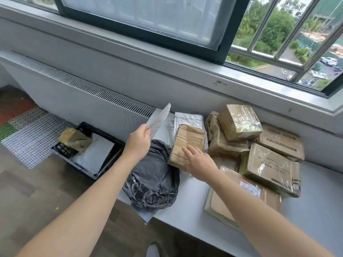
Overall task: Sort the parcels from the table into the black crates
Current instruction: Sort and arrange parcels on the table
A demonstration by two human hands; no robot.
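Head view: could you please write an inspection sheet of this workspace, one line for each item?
Surface: grey table under the window, crowded with parcels.
Job's things: brown parcels piled at the right; black bag at the table's left edge; black crate on the floor holds a white envelope and a small box.
Clutter: nothing seen.
Hands: left hand pinches a silver envelope, lifted; right hand rests with straight fingers on a taped parcel.
Cables: nothing seen.
Surroundings: window with bars, radiator grille, mesh mat on the floor.
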